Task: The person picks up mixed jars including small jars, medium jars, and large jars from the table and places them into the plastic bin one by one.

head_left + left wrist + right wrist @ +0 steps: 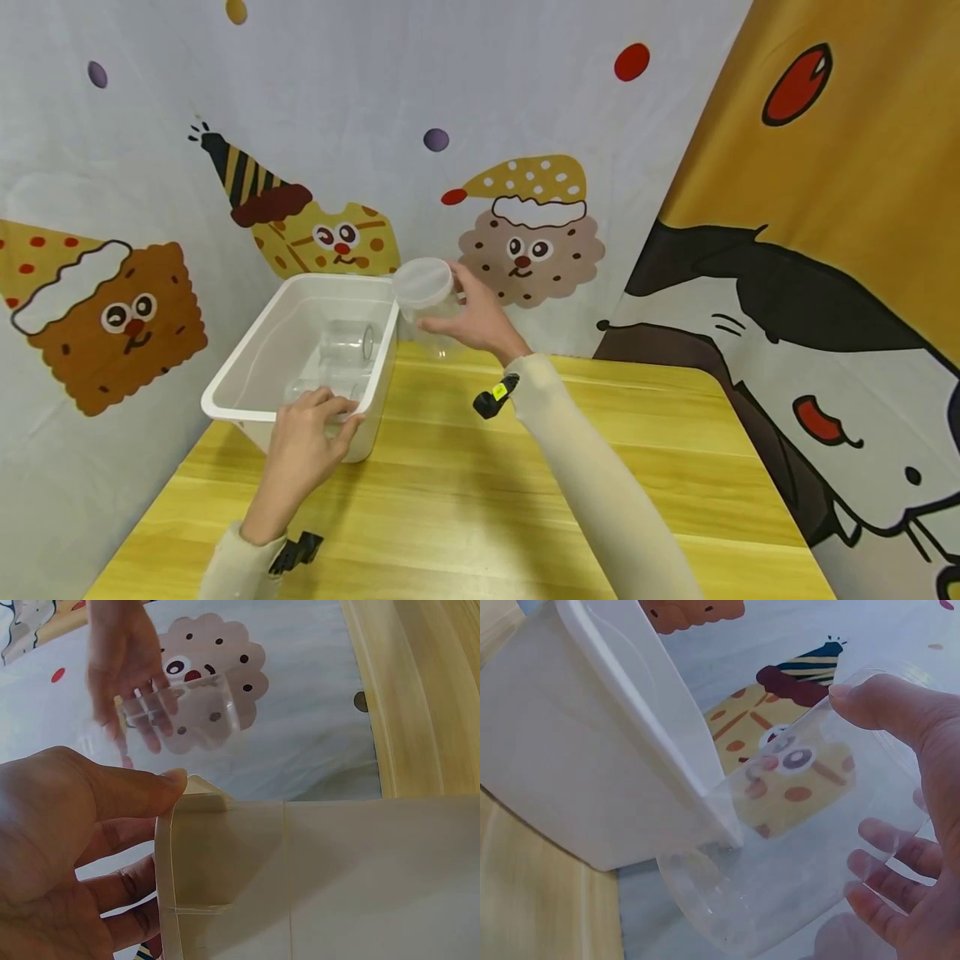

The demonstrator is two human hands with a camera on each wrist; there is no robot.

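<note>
My right hand (pixel 483 317) holds a clear plastic jar (pixel 423 283) with a whitish lid, beside the right back corner of a white plastic bin (pixel 367 433). In the right wrist view, thumb and fingers go round the lidded end of the jar (pixel 780 825), whose bottom overlaps the bin's corner. My left hand (pixel 307 437) grips the near rim of the bin, thumb on the outer side and fingers over the edge, as the left wrist view shows. Clear jars (pixel 348 340) lie on their sides inside the bin, one partly hidden behind my left hand.
The bin stands at the left back of a yellow wood-grain table (pixel 600 467). Behind the table hangs a white cloth (pixel 337 92) printed with cartoon snacks. A brown and yellow cartoon print covers the right side.
</note>
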